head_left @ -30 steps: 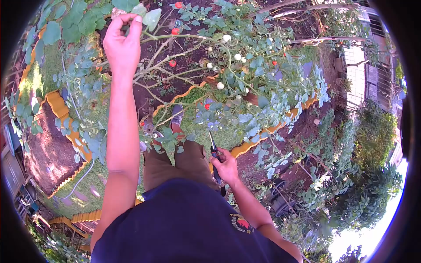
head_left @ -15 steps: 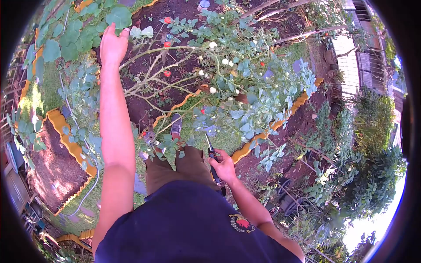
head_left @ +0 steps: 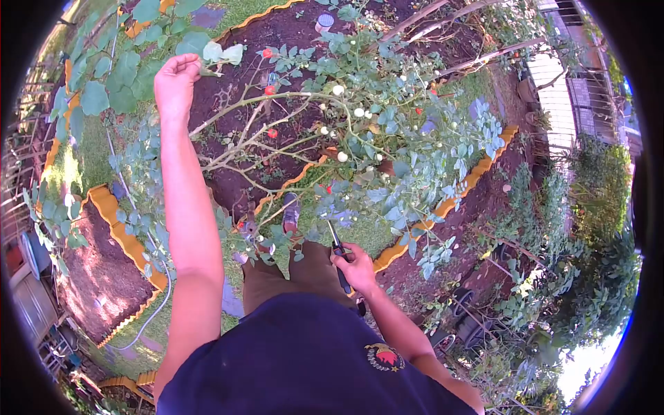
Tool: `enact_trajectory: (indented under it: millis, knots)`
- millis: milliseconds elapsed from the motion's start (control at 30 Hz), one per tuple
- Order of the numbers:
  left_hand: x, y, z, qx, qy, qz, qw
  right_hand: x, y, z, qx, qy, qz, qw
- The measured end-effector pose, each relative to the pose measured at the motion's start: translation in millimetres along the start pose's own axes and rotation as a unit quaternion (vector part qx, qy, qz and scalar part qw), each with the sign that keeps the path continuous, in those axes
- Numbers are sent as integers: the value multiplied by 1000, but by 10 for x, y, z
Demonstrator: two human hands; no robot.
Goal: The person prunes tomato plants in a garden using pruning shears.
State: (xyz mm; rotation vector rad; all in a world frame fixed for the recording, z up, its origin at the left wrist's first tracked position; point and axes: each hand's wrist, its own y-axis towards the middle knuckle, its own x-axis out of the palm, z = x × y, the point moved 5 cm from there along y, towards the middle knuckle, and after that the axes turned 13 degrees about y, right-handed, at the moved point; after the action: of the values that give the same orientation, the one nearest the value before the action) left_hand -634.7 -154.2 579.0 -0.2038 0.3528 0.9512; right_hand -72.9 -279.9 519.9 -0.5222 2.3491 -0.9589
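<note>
My left hand (head_left: 176,84) is stretched far forward, its thumb and fingers pinched on a small green leaf (head_left: 208,70). Pale leaves (head_left: 223,53) show just past the fingertips, and broad green leaves (head_left: 126,69) hang to the left of the hand. Close to my waist, my right hand (head_left: 355,268) is wrapped around a black-handled tool with a slim pointed metal blade (head_left: 335,234), which points forward. Between the hands spreads a tomato plant (head_left: 304,95) with bare, bent stems, bearing red tomatoes (head_left: 270,90) and whitish ones (head_left: 342,157).
Yellow wavy edging (head_left: 477,180) borders the soil beds. A pale hose (head_left: 149,315) curves over the grass at left. My foot (head_left: 291,213) stands on grass under the branches. Dry branches (head_left: 491,58) reach in from the right, where dense shrubs (head_left: 588,270) grow.
My left hand has drawn back slightly from the broad leaves, with its fingers now curled on the small leaf. My right hand still grips the tool. The whole view has shifted a little.
</note>
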Motion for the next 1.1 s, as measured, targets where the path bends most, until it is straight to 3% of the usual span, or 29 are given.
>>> enact_trajectory:
  millis: [67,200,300,433,633,767,833,967,1033,1100]
  knots:
    - [-90,103,83,36,13,63,997,6,15,4,7,28,-2,1000]
    - [-198,340,69,2,87,114,990,-7,39,34,8,27,-5,1000]
    - [-52,210,340,8,419,36,907,-67,35,36,14,35,-5,999]
    - [11,-98,788,57,370,5,927,-187,15,25,29,24,0,999]
    - [70,-893,1285,55,294,-111,948,-353,-101,-157,62,0,-11,998]
    - [138,-1785,1376,118,319,-240,909,-346,-63,-79,46,-28,-36,998]
    - [130,-2275,1278,191,367,-354,839,-358,-81,-68,40,-47,-48,997]
    - [-44,-3282,864,100,351,-591,719,-309,18,172,34,-115,-64,991]
    - [-194,-3710,711,3,329,-670,665,-307,-5,250,42,-141,-70,987]
    - [-439,-4055,115,-60,250,-707,659,-346,-75,303,54,-154,-77,984]
